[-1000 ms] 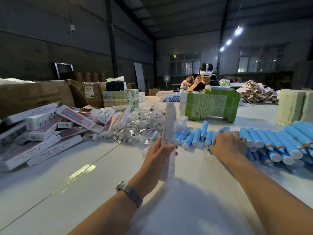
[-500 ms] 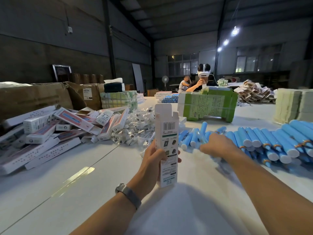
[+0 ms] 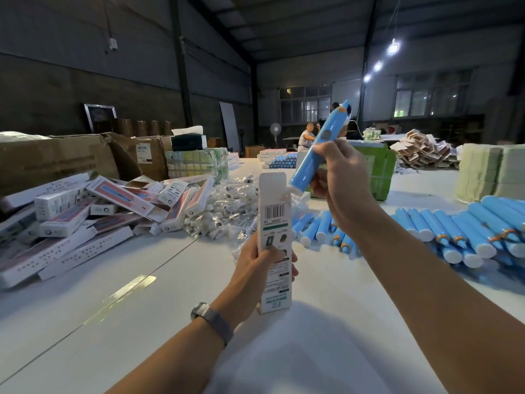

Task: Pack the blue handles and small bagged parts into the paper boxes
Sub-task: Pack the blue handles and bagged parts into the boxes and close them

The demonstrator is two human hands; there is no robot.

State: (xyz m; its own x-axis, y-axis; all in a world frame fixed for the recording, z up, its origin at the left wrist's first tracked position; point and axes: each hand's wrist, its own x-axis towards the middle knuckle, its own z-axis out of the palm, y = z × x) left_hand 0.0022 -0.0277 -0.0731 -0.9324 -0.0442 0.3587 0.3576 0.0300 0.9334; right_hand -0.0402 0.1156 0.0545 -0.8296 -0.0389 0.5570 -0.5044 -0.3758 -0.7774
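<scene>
Left hand (image 3: 262,268) grips open paper box (image 3: 274,240) upright on worktop (image 3: 159,302); right hand (image 3: 342,180) holds blue handle (image 3: 318,152) tilted at its mouth, not yet in. Bagged parts (image 3: 227,209) untouched, many handles (image 3: 454,231) left.

The handle (image 3: 318,150) held up at twelve o'clock is sky blue with a white base and an orange band near its tip. The paper box (image 3: 274,237) is white, printed with a black barcode and a green stripe. At three o'clock the piled handles (image 3: 454,231) are the same blue with white ends.
</scene>
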